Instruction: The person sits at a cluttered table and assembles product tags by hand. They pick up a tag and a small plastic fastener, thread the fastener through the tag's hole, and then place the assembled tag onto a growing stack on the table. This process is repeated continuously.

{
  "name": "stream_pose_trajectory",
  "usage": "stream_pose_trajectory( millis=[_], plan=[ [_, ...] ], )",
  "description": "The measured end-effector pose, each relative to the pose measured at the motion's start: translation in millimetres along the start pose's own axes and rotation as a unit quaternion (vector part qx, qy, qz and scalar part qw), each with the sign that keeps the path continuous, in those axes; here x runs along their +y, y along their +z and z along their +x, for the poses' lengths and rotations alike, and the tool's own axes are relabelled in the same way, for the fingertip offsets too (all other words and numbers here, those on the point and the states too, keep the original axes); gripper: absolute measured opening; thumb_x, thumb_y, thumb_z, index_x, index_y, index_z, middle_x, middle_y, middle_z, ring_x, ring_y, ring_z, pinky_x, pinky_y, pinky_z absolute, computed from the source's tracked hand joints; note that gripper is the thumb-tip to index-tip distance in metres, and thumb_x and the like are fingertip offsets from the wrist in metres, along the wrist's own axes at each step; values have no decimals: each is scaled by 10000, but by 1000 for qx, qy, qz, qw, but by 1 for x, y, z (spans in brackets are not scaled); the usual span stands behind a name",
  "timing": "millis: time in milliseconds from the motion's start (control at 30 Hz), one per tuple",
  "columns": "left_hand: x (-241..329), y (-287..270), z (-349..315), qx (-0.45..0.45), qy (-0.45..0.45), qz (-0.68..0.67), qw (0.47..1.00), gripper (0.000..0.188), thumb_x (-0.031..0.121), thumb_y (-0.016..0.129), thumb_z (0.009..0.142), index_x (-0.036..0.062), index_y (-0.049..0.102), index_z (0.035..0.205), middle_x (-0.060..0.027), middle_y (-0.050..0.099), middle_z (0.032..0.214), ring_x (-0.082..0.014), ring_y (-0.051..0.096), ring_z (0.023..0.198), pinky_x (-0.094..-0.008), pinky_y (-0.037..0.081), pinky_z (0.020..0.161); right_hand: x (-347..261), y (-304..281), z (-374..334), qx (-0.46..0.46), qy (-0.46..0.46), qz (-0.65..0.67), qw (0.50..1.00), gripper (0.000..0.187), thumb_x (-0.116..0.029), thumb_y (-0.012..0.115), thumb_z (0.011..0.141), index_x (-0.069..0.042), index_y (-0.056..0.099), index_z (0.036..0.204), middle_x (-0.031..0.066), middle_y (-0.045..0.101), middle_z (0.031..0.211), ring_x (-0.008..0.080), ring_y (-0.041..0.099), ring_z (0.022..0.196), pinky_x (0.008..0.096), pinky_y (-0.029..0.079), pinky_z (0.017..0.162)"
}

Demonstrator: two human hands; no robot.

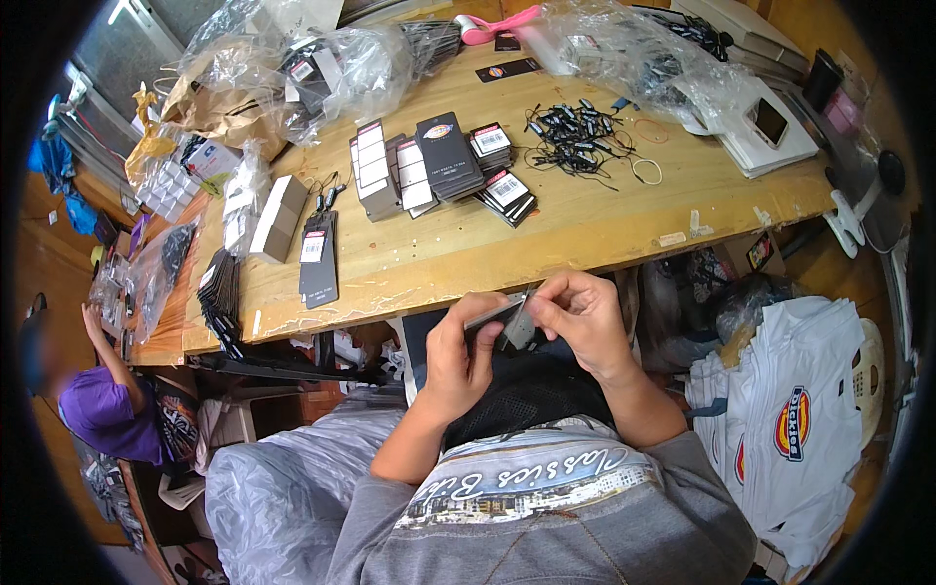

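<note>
My left hand (456,353) is closed around a few dark hang tags (495,314), held just off the table's near edge above my lap. The thumb and fingers of my right hand (587,322) pinch close together at the upper edge of a dark grey hang tag (521,333); any string there is too fine to make out. Beyond my hands on the table stand a stack of black hang tags (450,161), stacks with white labels (372,171) and a tangled pile of black tag strings (577,135). Strung tags (318,261) lie to the left.
Along the near edge of the wooden table (624,219) hangs a bundle of strung tags (220,297). Clear plastic bags (366,73) cover the back. A phone (767,122) rests on white sheets at right. White shirts (780,419) are piled to my right; a person in purple (112,414) sits at far left.
</note>
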State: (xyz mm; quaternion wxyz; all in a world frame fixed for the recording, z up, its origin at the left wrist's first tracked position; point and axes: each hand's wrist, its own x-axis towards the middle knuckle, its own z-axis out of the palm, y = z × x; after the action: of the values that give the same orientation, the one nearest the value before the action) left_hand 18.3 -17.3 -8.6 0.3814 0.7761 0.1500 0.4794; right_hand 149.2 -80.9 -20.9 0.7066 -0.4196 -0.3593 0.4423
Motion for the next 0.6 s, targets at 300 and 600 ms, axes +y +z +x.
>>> stream_pose_trajectory(
  millis=[300,600],
  plan=[
    [2,-4,-4,90,-102,1,991,127,-63,597,670,-56,548,787,-97,609,717,-115,570,632,-214,447,613,-11,14,-6,30,-190,-238,952,76,-8,617,681,14,546,666,31,538,592,49,458,495,187,370,452],
    [8,-8,0,15,12,50,999,217,-112,542,646,-23,576,840,-130,595,774,-199,584,641,-253,467,586,-12,13,-8,28,-166,-226,959,93,7,612,678,21,526,647,16,514,549,37,441,484,180,359,439]
  ],
)
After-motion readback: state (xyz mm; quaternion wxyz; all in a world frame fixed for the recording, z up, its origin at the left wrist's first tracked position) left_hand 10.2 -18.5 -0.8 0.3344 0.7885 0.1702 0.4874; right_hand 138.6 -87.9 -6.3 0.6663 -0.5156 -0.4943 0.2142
